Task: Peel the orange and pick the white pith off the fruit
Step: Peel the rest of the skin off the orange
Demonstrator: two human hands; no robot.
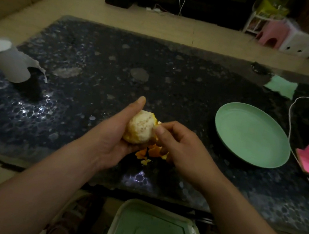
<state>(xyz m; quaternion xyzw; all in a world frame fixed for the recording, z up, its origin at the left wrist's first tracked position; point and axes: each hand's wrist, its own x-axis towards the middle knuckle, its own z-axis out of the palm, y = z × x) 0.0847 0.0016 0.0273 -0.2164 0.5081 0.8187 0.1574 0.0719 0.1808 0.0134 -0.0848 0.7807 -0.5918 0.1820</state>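
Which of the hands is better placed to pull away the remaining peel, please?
Probably the right hand: its thumb and fingers pinch the peel at the right edge of the orange, while the left hand is occupied cradling the fruit.

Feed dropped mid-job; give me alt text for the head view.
Left hand cradles a mostly peeled orange over the dark table, while the right hand pinches peel hanging from it. An empty green plate sits to the right.

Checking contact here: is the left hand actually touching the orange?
Touching. The head view shows the left hand cupping the orange in its palm, while the right hand pinches the peel at its side.
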